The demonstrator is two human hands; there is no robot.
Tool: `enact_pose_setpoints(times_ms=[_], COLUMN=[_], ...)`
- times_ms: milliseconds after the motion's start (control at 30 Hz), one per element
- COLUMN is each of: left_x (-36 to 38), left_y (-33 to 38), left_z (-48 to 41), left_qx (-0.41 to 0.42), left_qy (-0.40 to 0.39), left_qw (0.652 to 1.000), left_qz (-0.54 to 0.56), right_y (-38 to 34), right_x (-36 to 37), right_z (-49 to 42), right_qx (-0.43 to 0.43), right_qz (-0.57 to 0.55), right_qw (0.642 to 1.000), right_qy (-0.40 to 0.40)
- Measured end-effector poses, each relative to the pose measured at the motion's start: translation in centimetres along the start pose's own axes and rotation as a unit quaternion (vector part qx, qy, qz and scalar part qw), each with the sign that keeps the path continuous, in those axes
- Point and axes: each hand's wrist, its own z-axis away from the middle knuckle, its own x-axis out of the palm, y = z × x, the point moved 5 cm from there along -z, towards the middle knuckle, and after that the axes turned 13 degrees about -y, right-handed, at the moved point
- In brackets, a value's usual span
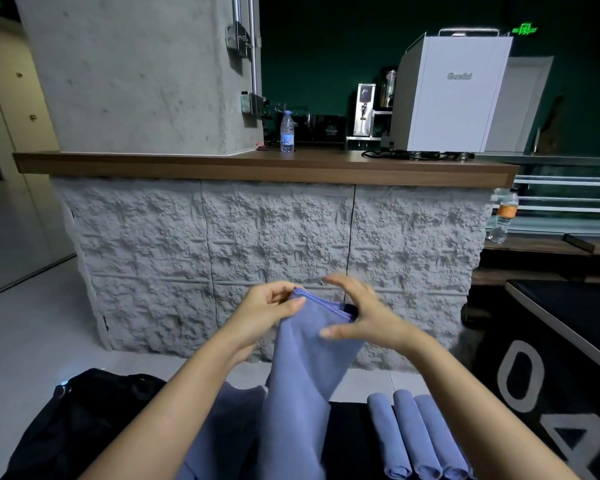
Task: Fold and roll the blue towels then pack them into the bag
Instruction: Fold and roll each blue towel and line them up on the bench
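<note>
3 rolls are laid ready, a 4th towel is held up unfolded, its hem pinched by the left hand, the right hand spread alongside; packing the bag is judged outstanding.

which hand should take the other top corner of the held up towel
Probably the right. The left hand is busy pinching one top corner of the blue towel, while the right hand is open right beside the other corner.
</note>
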Motion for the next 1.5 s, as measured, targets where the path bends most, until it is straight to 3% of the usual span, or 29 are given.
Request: enact_pose_setpoints(times_ms=[67,133,200,267,367,400,467,500,600,733,967,1133,1200,1300,1400,1500], left_x=[-1.2,-3.2,-5.0,-5.5,-4.5,-3.6,-1.8,-1.5,-2.0,-1.9,-1.5,-1.7,-1.1,0.5,3.1,5.0], left_y=[-0.6,-1.6,-2.1,-1.5,-2.0,-3.2,-7.0,-8.7,-9.4,-9.7,-16.1,-16.9,-18.4,-23.7,-30.1,-36.2], left_z=[0.0,-0.1,-0.4,-0.8,-0.8,-0.8,-0.1,0.4,0.8,-0.1,-3.2,-6.2,-6.2,-4.5,-1.7,1.4], left_qx=[-0.026,-0.063,-0.075,-0.034,0.007,-0.026,-0.118,-0.137,-0.123,-0.117,-0.165,-0.083,-0.078,-0.114,-0.170,-0.241], left_qy=[0.002,0.039,0.082,0.119,0.166,0.145,0.076,0.064,0.072,0.048,0.058,0.092,0.071,0.034,-0.063,-0.160], left_qw=[1.000,0.997,0.994,0.992,0.986,0.988,0.988,0.987,0.990,0.992,0.980,0.983,0.981,0.968,0.941,0.902], left_qz=[-0.011,-0.024,-0.023,-0.016,-0.015,-0.043,-0.067,-0.055,-0.009,0.022,-0.099,-0.136,-0.165,-0.221,-0.285,-0.322], right_y=[2.1,2.9,2.4,1.3,1.4,2.2,5.2,6.5,7.3,7.9,14.2,16.1,16.6,19.7,23.2,26.0], right_x=[0.6,-0.1,-1.6,-3.0,-3.5,-2.5,0.6,1.5,1.5,1.3,3.7,1.9,2.6,7.1,13.3,19.8], right_z=[0.3,0.5,0.6,0.6,1.2,1.2,1.5,2.2,4.0,4.6,1.9,0.3,0.8,2.2,3.9,5.2], right_qx=[0.064,0.068,0.043,0.001,-0.037,-0.009,0.082,0.111,0.101,0.084,0.186,0.195,0.189,0.241,0.308,0.329], right_qz=[-0.019,-0.041,-0.080,-0.119,-0.051,0.023,0.110,0.069,-0.182,-0.250,-0.133,-0.025,-0.007,0.068,0.128,0.206], right_qw=[0.993,0.992,0.995,0.992,0.982,0.987,0.990,0.991,0.977,0.964,0.971,0.959,0.958,0.959,0.942,0.909], right_qy=[-0.095,-0.094,-0.038,0.037,0.180,0.157,0.024,-0.001,0.044,0.040,0.064,0.206,0.217,0.135,0.028,-0.153])
